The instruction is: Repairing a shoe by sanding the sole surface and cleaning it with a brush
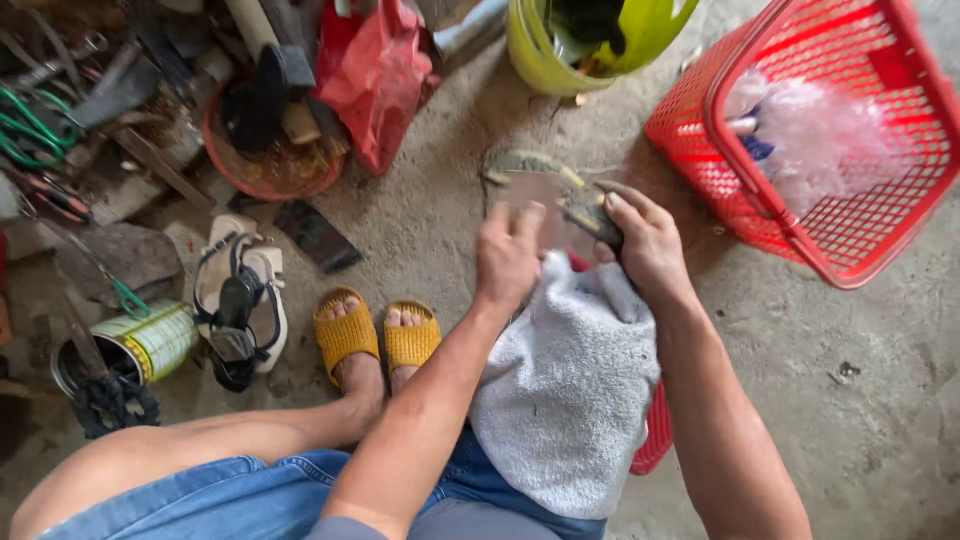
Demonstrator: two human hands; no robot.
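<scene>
- Head view: the left hand (507,258) presses flat on a worn shoe sole (535,190).
- The right hand (645,240) grips the sole's end, above a grey towel (565,390) on the lap, near the red basket (700,150) on the floor.

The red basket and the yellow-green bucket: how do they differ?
The red basket has open lattice walls and a hoop handle; the bucket has solid, smooth walls. The basket is squarish and holds a pale, fluffy bundle; the bucket is round, with something dark inside. The basket sits right of the hands, the bucket beyond them. Both look plastic and rest on the bare concrete floor.
</scene>
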